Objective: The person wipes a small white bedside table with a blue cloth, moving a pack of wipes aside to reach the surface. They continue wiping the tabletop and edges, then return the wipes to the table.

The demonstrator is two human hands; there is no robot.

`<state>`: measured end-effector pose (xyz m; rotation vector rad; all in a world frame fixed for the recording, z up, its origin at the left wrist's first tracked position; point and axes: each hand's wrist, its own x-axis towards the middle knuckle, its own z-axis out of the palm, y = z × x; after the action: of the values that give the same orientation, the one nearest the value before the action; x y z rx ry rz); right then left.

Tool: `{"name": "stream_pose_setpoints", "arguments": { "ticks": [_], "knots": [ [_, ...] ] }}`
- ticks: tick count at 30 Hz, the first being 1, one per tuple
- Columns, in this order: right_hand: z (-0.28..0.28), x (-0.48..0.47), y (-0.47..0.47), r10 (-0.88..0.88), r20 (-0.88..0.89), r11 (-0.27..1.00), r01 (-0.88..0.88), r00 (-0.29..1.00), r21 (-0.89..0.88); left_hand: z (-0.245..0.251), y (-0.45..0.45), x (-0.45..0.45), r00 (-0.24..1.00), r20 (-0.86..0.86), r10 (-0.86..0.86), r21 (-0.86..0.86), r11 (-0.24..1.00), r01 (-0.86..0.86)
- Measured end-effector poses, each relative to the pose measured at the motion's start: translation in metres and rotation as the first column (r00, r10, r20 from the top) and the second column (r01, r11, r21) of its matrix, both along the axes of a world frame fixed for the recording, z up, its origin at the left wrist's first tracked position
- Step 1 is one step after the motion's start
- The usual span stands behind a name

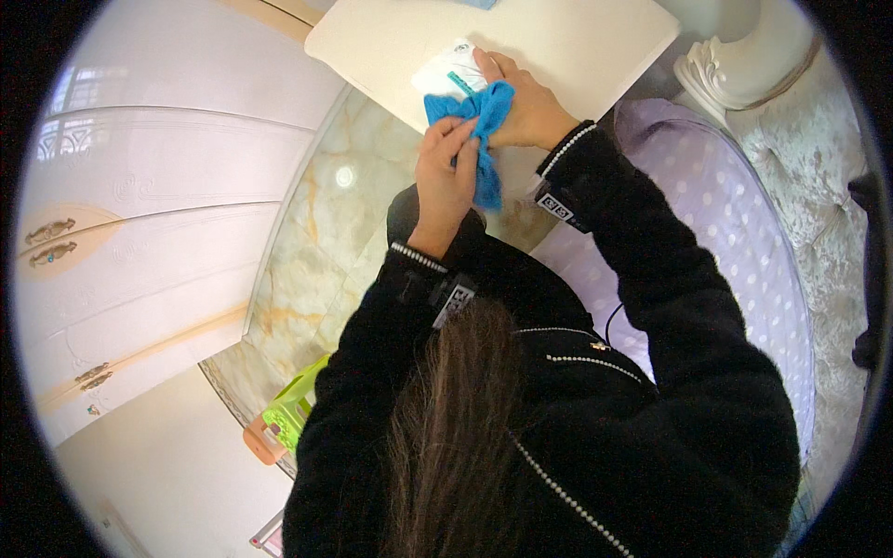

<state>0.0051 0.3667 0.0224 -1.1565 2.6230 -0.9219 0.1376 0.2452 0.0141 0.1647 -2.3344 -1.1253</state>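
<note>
Bunched blue cloth (492, 111) sits in front of me at the near edge of a cream tabletop (572, 49). My left hand (446, 167) pinches the cloth between thumb and fingers, and one end hangs down past the table edge. My right hand (527, 104) curls around the right side of a soft-looking white item (446, 66), with part of the cloth lying over that hand. A teal strip with writing marks the white item, and a small dark print shows near its top. The cloth and my right hand hide its lower part.
A light blue item (481, 3) lies at the table's far edge. To the left stand white cabinets (188, 153) with ornate handles. A green plastic stool (296, 397) is on the marble-patterned floor (314, 244). At right is a bed with a lilac dotted cover (725, 202).
</note>
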Motion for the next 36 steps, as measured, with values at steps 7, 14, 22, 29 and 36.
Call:
{"name": "stream_pose_setpoints", "arguments": {
  "ticks": [7,14,22,29,36],
  "knots": [
    [0.014,0.006,0.003,0.062,0.001,0.998,-0.062,0.998,-0.017,0.041,-0.075,-0.03,0.958,0.114,0.265,-0.001,0.964,-0.266],
    [0.023,0.03,0.0,-0.142,-0.089,0.986,0.149,0.986,0.079,0.018,-0.037,-0.025,0.993,-0.059,0.104,-0.276,0.954,-0.116],
    [0.008,0.031,0.007,-0.096,-0.093,0.995,0.098,0.991,0.015,0.052,-0.047,0.0,0.979,0.189,0.073,-0.002,0.997,-0.074],
    [0.018,0.038,0.008,-0.056,-0.289,0.998,0.056,0.956,-0.011,0.055,-0.077,-0.042,0.969,0.138,0.207,-0.106,0.975,-0.193],
    [0.011,0.027,0.023,-0.125,0.185,0.99,0.134,0.975,-0.037,0.029,-0.065,-0.011,0.971,0.208,0.119,0.021,0.992,-0.126]
  ]
}}
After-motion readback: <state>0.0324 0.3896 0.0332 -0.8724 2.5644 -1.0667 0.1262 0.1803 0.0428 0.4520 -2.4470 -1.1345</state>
